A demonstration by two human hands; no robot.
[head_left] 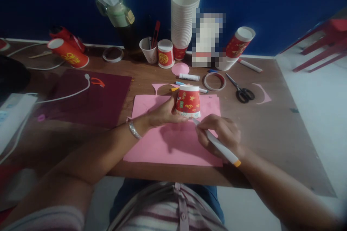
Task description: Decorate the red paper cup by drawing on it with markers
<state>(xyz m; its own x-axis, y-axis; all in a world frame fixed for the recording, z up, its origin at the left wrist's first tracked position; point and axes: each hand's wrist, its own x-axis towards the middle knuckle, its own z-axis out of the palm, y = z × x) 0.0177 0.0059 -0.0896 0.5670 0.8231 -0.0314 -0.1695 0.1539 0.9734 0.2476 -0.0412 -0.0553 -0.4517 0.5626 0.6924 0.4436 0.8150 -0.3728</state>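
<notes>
My left hand (168,110) is closed around a red paper cup (188,101) printed with a gold star and swirls, held upside down above the pink paper (173,144). Small coloured drawings run along the white band at the cup's lower edge. In my right hand (221,131) is a white marker (222,148) with an orange end, gripped like a pen. Its tip meets or nearly meets that lower band; I cannot tell which. Just behind the cup, other markers and a pink paper offcut (159,88) lie on the wooden table (282,126).
Black-handled scissors (244,94) and a tape roll (214,81) lie right of the paper. At the back stand a tall cup stack (185,18), a cup of tools (149,49) and a dark bottle (121,25). A white cable (67,95) crosses a maroon sheet (94,112) at left.
</notes>
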